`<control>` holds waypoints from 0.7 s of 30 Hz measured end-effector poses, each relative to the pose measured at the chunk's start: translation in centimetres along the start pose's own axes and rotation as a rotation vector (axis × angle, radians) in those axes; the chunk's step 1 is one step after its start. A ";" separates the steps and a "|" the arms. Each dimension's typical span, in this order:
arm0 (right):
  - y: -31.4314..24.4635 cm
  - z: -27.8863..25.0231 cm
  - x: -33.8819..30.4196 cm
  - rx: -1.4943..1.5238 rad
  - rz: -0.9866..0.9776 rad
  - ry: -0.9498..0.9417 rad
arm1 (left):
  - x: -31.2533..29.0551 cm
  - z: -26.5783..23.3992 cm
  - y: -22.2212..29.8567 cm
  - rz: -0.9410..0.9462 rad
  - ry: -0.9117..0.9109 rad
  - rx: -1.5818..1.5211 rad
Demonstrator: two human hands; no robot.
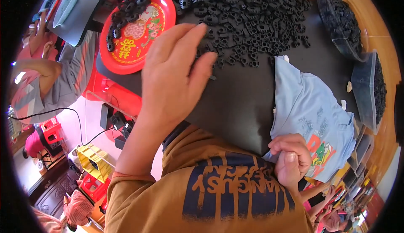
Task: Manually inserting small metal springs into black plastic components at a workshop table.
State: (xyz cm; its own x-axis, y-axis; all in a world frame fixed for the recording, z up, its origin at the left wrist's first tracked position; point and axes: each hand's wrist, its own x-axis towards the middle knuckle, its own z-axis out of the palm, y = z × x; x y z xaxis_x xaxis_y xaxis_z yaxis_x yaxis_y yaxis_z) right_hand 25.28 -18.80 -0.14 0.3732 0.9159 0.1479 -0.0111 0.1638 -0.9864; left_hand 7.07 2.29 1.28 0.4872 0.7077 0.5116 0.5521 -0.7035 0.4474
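My left hand (172, 71) reaches over the dark table between the red plate and the pile of small black plastic parts (248, 22). Its fingers are stretched out with the thumb apart, and nothing shows in them. The round red plate (115, 64), printed with a patterned picture, carries a cluster of black parts (128, 12) along its left side. Close to my body, my right hand (292, 159) is closed with curled fingers beside a light blue printed shirt (309, 106) lying on the table edge. Whatever those fingers hold, if anything, is hidden.
Clear plastic tubs of black parts, one at the far right (343, 26) and another (368, 92) nearer, line the table's right side. Left of the table are a red stool (115, 96), a yellow crate (94, 161) and a cable (80, 123). Another person (42, 73) sits at the left.
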 end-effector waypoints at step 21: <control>-0.6 -0.4 0.1 -0.113 0.011 -0.014 | -0.5 1.0 1.8 -0.077 -0.251 0.248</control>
State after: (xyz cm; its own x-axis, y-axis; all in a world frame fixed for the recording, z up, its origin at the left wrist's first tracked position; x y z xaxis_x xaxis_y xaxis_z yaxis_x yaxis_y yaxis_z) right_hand 25.69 -19.01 0.43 0.3605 0.9227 0.1369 0.0900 0.1117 -0.9897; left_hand 8.47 0.79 1.11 0.5719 0.7735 0.2733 0.7262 -0.6323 0.2698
